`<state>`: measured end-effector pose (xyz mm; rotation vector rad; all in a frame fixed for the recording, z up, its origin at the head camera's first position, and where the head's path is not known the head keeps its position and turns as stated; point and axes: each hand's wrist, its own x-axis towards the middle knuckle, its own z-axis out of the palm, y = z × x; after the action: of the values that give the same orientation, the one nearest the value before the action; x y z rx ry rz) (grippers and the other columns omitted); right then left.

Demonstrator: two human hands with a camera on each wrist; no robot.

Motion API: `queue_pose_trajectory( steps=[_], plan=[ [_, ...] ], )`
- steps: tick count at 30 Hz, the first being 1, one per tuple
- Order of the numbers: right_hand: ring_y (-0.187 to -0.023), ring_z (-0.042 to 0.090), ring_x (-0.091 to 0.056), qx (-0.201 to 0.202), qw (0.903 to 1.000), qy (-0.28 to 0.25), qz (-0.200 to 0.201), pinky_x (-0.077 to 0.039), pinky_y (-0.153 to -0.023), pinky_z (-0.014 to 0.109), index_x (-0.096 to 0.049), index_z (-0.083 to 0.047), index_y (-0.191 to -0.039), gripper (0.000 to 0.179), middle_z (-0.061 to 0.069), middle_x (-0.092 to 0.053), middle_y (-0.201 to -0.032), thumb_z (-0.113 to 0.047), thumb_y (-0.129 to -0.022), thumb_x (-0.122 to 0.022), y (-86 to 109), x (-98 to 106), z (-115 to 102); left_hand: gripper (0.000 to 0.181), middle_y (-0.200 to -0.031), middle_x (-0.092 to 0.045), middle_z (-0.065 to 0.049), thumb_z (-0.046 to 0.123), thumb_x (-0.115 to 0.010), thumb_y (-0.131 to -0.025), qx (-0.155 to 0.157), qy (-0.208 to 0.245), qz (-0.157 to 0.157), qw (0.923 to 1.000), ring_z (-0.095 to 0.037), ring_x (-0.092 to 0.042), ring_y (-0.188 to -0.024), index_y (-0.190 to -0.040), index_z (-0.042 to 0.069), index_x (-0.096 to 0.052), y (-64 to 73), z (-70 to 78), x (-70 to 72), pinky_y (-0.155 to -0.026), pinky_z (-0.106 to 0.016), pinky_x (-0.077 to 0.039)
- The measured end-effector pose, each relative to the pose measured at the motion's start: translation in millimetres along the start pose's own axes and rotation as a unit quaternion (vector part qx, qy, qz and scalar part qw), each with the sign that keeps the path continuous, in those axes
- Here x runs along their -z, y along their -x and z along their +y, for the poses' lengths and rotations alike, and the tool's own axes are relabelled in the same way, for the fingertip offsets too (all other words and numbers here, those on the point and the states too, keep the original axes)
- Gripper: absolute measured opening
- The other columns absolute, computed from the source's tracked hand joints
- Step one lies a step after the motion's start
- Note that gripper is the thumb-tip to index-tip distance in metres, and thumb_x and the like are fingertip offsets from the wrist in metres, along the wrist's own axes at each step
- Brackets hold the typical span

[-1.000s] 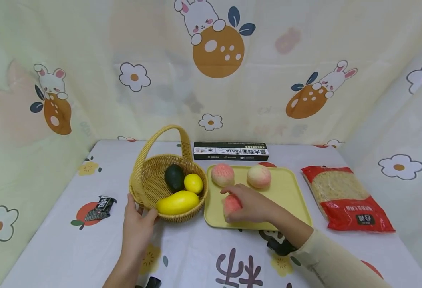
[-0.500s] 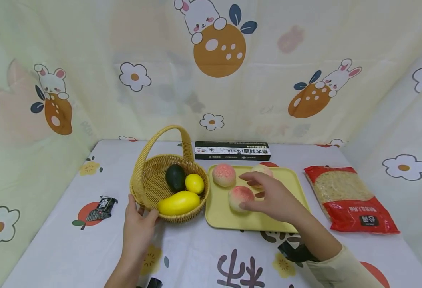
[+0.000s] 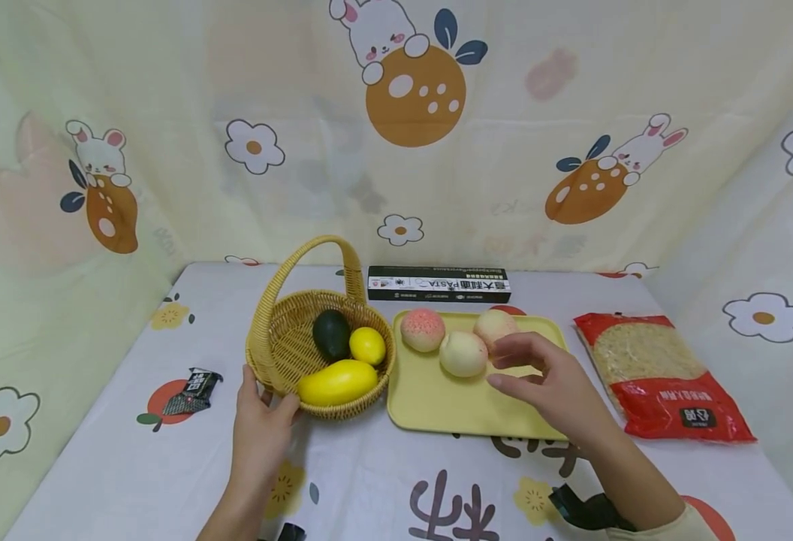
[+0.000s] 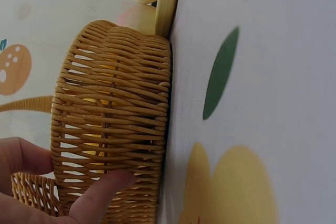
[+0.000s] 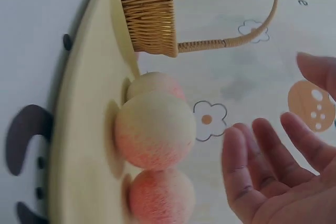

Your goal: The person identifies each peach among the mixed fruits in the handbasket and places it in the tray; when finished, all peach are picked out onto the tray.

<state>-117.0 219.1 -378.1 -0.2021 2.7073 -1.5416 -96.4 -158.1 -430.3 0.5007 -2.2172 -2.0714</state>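
Note:
My left hand (image 3: 261,428) holds the near left side of a wicker basket (image 3: 281,338). In the left wrist view its thumb (image 4: 107,187) presses the woven wall. Inside the basket lie a dark green avocado (image 3: 332,335), a lemon (image 3: 368,346) and a yellow mango (image 3: 338,383). On a yellow tray (image 3: 430,413) are a pinker peach (image 3: 423,330), a pale peach (image 3: 464,355) in front and another peach (image 3: 494,330) behind it, partly hidden by fingers. My right hand (image 3: 545,376) hovers over the tray's right part, holding nothing, fingers loosely bent beside the front peach (image 5: 155,129).
A black and white pasta box (image 3: 439,284) lies behind the tray. To the right is a red bag of pasta (image 3: 663,376). A small black packet (image 3: 194,391) lies left of the basket. A patterned curtain (image 3: 288,203) closes off the back.
My right hand has let go of the front peach and drawn back to the right. That peach has rolled back towards the others, its pale side now showing. The left hand stays on the basket.

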Motion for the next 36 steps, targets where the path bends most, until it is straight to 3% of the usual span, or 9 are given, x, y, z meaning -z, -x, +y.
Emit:
queue_pose_trajectory(
  steps=[8, 13, 17, 20, 23, 25, 27, 32, 36],
  plan=[
    [-0.085, 0.021, -0.068, -0.055, 0.9941, -0.076, 0.054, -0.060, -0.074, 0.027, -0.067, -0.004, -0.114, 0.030, -0.002, -0.070, -0.096, -0.029, -0.099, -0.075, 15.4, 2.4, 17.7, 0.099, -0.177, 0.016, -0.009, 0.004, -0.054, -0.100, 0.018, -0.017, 0.000, 0.9997, -0.041, -0.018, -0.163, -0.168, 0.016, 0.017, -1.0, 1.7, 1.5, -0.111, -0.046, -0.049],
    [-0.083, 0.026, -0.066, -0.086, 0.9887, -0.105, 0.063, -0.058, -0.073, 0.026, -0.067, -0.005, -0.105, 0.025, -0.003, -0.067, -0.087, -0.030, -0.100, -0.073, 20.5, -2.1, 24.3, 0.100, -0.178, 0.015, -0.004, 0.010, -0.058, -0.101, 0.033, -0.043, 0.014, 0.9984, -0.039, -0.015, -0.164, -0.169, 0.017, 0.014, 1.5, 6.3, 8.2, -0.116, -0.051, -0.047],
    [-0.080, 0.024, -0.063, -0.095, 0.9853, -0.124, 0.069, -0.059, -0.071, 0.025, -0.066, -0.004, -0.098, 0.024, 0.000, -0.065, -0.082, -0.027, -0.101, -0.072, 22.7, -7.5, 27.0, 0.101, -0.179, 0.009, 0.000, 0.016, -0.061, -0.100, 0.017, -0.070, 0.062, 0.9955, -0.033, -0.009, -0.166, -0.170, 0.022, 0.011, 10.4, 14.2, 17.4, -0.126, -0.059, -0.036],
    [-0.078, 0.023, -0.061, -0.102, 0.9855, -0.113, 0.073, -0.058, -0.069, 0.026, -0.064, -0.004, -0.094, 0.026, 0.001, -0.063, -0.079, -0.027, -0.101, -0.072, 25.0, -10.7, 27.6, 0.099, -0.179, -0.009, -0.002, 0.012, -0.065, -0.098, -0.040, -0.082, 0.135, 0.9866, -0.029, -0.018, -0.164, -0.172, 0.024, -0.001, 19.9, 19.6, 19.4, -0.127, -0.057, -0.038],
    [-0.078, 0.022, -0.060, -0.115, 0.9860, -0.092, 0.078, -0.056, -0.066, 0.026, -0.064, -0.005, -0.092, 0.028, 0.002, -0.062, -0.078, -0.030, -0.101, -0.072, 27.6, -13.1, 27.5, 0.085, -0.165, -0.038, -0.001, 0.004, -0.069, -0.094, -0.140, -0.073, 0.218, 0.9630, -0.020, -0.037, -0.150, -0.167, 0.017, -0.027, 30.4, 21.5, 17.6, -0.117, -0.033, -0.047],
    [-0.077, 0.021, -0.059, -0.121, 0.9855, -0.083, 0.084, -0.055, -0.064, 0.025, -0.063, -0.005, -0.090, 0.029, 0.003, -0.061, -0.077, -0.030, -0.100, -0.073, 29.5, -14.7, 27.5, 0.069, -0.144, -0.051, 0.003, -0.003, -0.072, -0.091, -0.221, -0.056, 0.258, 0.9389, -0.014, -0.048, -0.133, -0.153, 0.006, -0.045, 36.2, 20.9, 16.2, -0.100, -0.023, -0.048],
    [-0.076, 0.021, -0.057, -0.124, 0.9849, -0.082, 0.088, -0.053, -0.061, 0.026, -0.062, -0.004, -0.087, 0.030, 0.003, -0.059, -0.075, -0.029, -0.100, -0.074, 31.6, -16.4, 26.9, 0.050, -0.124, -0.056, 0.009, -0.009, -0.072, -0.088, -0.300, -0.033, 0.269, 0.9145, -0.011, -0.053, -0.115, -0.135, -0.006, -0.054, 40.9, 19.5, 15.1, -0.085, -0.018, -0.046],
    [-0.067, 0.021, -0.052, -0.092, 0.9876, -0.078, 0.101, -0.044, -0.050, 0.027, -0.057, -0.002, -0.078, 0.036, 0.001, -0.048, -0.065, -0.024, -0.099, -0.074, 39.6, -23.1, 23.9, 0.017, -0.085, -0.052, 0.003, -0.017, -0.069, -0.080, -0.459, -0.005, 0.225, 0.8595, -0.007, -0.050, -0.075, -0.089, -0.016, -0.054, 45.0, 15.4, 10.8, -0.061, -0.013, -0.040],
    [-0.056, 0.015, -0.046, -0.009, 0.9918, -0.019, 0.126, -0.037, -0.044, 0.026, -0.053, -0.008, -0.067, 0.039, -0.002, -0.044, -0.058, -0.016, -0.097, -0.077, 48.5, -32.8, 20.2, 0.026, -0.066, -0.043, -0.005, -0.006, -0.070, -0.081, -0.559, -0.041, 0.176, 0.8090, -0.007, -0.040, -0.060, -0.068, -0.003, -0.048, 44.3, 14.0, 4.1, -0.047, -0.017, -0.029]
  ],
)
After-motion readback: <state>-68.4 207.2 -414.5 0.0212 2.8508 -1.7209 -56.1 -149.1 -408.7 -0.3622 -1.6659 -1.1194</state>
